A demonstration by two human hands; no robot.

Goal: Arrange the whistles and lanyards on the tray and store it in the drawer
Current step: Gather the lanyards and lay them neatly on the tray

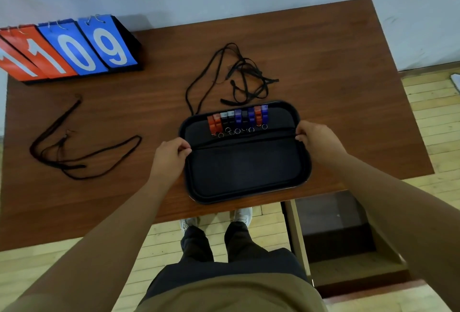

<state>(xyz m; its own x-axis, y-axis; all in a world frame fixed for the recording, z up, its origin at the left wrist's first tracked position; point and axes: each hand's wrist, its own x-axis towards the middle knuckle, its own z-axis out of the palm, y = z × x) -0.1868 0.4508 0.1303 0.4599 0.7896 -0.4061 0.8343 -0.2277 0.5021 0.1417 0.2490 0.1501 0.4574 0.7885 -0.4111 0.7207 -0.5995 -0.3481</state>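
Your left hand (171,154) pinched one end of a lanyard (244,141) stretched across the tray (244,172), whistles (237,118) lining its 12 o'clock edge; your right hand (316,137) pinched the other end. The drawer (298,237) stood open at 4 o'clock.

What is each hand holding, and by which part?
One black lanyard, stretched straight across the tray: the left hand pinches its left end, the right hand its right end.

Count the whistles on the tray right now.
9 whistles, in one row along the tray's far edge, left to right: orange, orange, black, black, blue, black, blue, orange, blue. Tightly packed, so another could be hidden.
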